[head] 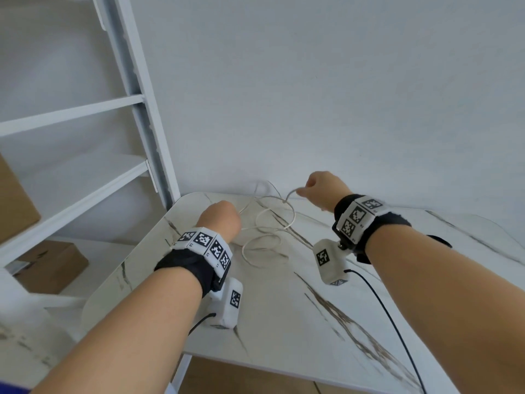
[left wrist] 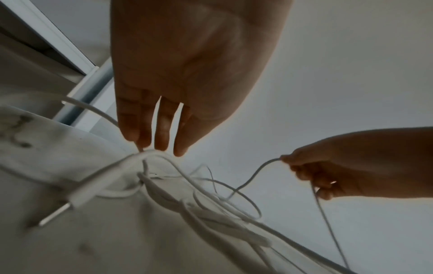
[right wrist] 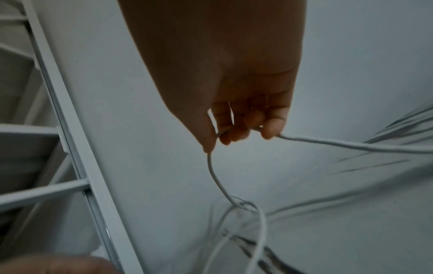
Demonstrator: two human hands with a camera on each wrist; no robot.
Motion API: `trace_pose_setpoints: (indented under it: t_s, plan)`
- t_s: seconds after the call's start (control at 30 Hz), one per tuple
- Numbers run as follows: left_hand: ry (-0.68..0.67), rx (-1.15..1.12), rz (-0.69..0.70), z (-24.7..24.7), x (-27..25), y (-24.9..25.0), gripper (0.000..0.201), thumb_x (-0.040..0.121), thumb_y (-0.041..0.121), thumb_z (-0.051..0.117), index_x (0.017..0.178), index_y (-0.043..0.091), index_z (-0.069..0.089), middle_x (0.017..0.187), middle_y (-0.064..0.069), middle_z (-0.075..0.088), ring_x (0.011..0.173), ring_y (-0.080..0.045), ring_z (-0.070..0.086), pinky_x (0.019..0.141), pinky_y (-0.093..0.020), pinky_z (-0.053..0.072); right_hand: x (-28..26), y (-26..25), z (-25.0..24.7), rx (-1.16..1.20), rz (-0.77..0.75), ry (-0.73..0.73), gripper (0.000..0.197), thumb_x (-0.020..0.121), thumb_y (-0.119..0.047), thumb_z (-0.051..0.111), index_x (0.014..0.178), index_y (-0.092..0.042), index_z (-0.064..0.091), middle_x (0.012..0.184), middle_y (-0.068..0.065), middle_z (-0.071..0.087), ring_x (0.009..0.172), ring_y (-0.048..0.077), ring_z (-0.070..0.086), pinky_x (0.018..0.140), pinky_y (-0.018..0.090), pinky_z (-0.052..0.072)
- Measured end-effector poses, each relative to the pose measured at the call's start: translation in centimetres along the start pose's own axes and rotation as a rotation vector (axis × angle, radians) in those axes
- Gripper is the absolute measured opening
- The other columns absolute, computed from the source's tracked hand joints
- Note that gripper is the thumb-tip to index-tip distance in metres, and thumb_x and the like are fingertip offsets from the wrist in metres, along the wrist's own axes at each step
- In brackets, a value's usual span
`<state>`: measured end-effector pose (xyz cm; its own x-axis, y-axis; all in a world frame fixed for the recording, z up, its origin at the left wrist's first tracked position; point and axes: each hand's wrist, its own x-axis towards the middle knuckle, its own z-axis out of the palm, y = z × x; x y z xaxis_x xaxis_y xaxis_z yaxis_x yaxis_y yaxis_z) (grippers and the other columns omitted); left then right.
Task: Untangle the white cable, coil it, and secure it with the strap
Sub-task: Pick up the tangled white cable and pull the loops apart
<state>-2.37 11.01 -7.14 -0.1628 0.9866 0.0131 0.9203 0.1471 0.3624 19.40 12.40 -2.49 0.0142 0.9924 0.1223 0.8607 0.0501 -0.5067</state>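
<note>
The white cable lies in loose tangled loops on the marble table near its far edge. My left hand is low over the loops. In the left wrist view its fingertips point down and pinch a bend of the cable, whose metal-tipped connector trails toward the camera. My right hand is raised to the right, fingers curled round a strand that runs down into the tangle. I cannot make out a strap in any view.
A white shelf frame stands left of the table against the white wall. Cardboard boxes sit on the low shelves. Thin black leads trail from the wrist cameras across the table's near side.
</note>
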Motion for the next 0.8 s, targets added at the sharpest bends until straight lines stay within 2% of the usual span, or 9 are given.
trace_pose_setpoints:
  t_s: [0.07, 0.13, 0.27, 0.4, 0.43, 0.5, 0.67, 0.73, 0.8]
  plan:
    - [0.039, 0.024, -0.028, -0.6, -0.1, -1.1, 0.034, 0.089, 0.007, 0.045, 0.117, 0.01, 0.064, 0.126, -0.009, 0.059, 0.118, -0.031, 0.053, 0.096, -0.038, 0.047, 0.0, -0.6, -0.9, 0.134, -0.016, 0.107, 0.021, 0.093, -0.031, 0.056, 0.092, -0.01, 0.06, 0.073, -0.002, 0.055, 0.066, 0.02, 0.053, 0.06, 0.029, 0.043]
    - [0.019, 0.078, -0.053, -0.9, -0.4, -2.0, 0.034, 0.087, 0.011, 0.05, 0.117, 0.011, 0.064, 0.127, -0.009, 0.058, 0.117, -0.032, 0.053, 0.094, -0.039, 0.047, -0.1, -1.1, -1.5, 0.251, -0.014, 0.188, 0.021, 0.094, -0.026, 0.052, 0.097, -0.008, 0.064, 0.068, -0.002, 0.055, 0.063, 0.022, 0.054, 0.066, 0.034, 0.05]
    - [-0.136, 0.145, -0.039, -1.1, -1.0, -2.7, 0.043, 0.084, 0.03, 0.069, 0.119, 0.006, 0.062, 0.125, -0.011, 0.061, 0.113, -0.029, 0.058, 0.089, -0.033, 0.046, -0.8, -2.1, -1.3, 0.259, 0.032, 0.097, 0.02, 0.094, -0.017, 0.048, 0.098, -0.012, 0.067, 0.071, 0.005, 0.065, 0.051, 0.021, 0.058, 0.057, 0.03, 0.052]
    - [-0.227, 0.136, -0.004, -1.1, -1.8, -2.6, 0.038, 0.079, 0.038, 0.075, 0.088, 0.004, 0.06, 0.112, -0.017, 0.066, 0.095, -0.03, 0.063, 0.073, -0.03, 0.046, -1.3, -3.0, 0.0, -0.031, 0.023, -0.123, 0.025, 0.092, -0.012, 0.051, 0.108, -0.002, 0.068, 0.102, 0.013, 0.069, 0.083, 0.03, 0.066, 0.079, 0.038, 0.058]
    - [-0.235, 0.134, -0.004, -1.1, -1.9, -2.6, 0.042, 0.077, 0.04, 0.075, 0.09, 0.002, 0.062, 0.113, -0.02, 0.065, 0.098, -0.032, 0.064, 0.075, -0.032, 0.048, -1.4, -3.2, 0.4, -0.083, 0.018, -0.165, 0.026, 0.091, -0.012, 0.053, 0.109, -0.001, 0.068, 0.103, 0.013, 0.068, 0.081, 0.028, 0.064, 0.078, 0.036, 0.058]
    - [-0.231, 0.146, -0.007, -1.0, -2.2, -2.8, 0.056, 0.076, 0.039, 0.076, 0.112, -0.002, 0.062, 0.121, -0.022, 0.06, 0.108, -0.035, 0.062, 0.087, -0.037, 0.05, -1.7, -3.8, 1.1, -0.153, 0.006, -0.226, 0.027, 0.09, -0.012, 0.054, 0.112, -0.001, 0.067, 0.101, 0.011, 0.067, 0.076, 0.025, 0.06, 0.07, 0.032, 0.053]
    - [-0.191, 0.103, 0.038, -1.3, -2.0, -3.5, 0.081, 0.069, 0.023, 0.082, 0.139, 0.019, 0.04, 0.132, -0.012, 0.047, 0.116, -0.032, 0.054, 0.093, -0.038, 0.049, -2.4, -5.4, 2.8, -0.197, -0.166, -0.25, 0.038, 0.089, -0.004, 0.055, 0.122, -0.017, 0.066, 0.126, 0.002, 0.061, 0.112, 0.022, 0.058, 0.083, 0.023, 0.042]
    - [-0.244, 0.107, 0.08, -1.5, -2.0, -3.5, 0.073, 0.071, 0.019, 0.078, 0.137, 0.028, 0.047, 0.133, -0.011, 0.04, 0.115, -0.033, 0.054, 0.095, -0.038, 0.049, -2.4, -6.1, 3.7, -0.248, -0.227, -0.283, 0.034, 0.088, -0.006, 0.056, 0.118, -0.013, 0.069, 0.125, 0.004, 0.063, 0.114, 0.023, 0.059, 0.091, 0.027, 0.048]
    - [-0.256, 0.111, 0.104, -1.5, -2.0, -3.6, 0.053, 0.073, 0.015, 0.075, 0.122, 0.029, 0.06, 0.127, -0.008, 0.039, 0.107, -0.031, 0.055, 0.089, -0.035, 0.05, -2.3, -6.6, 4.7, -0.267, -0.266, -0.319, 0.031, 0.088, -0.009, 0.056, 0.115, -0.013, 0.071, 0.124, 0.003, 0.065, 0.113, 0.022, 0.06, 0.096, 0.03, 0.048]
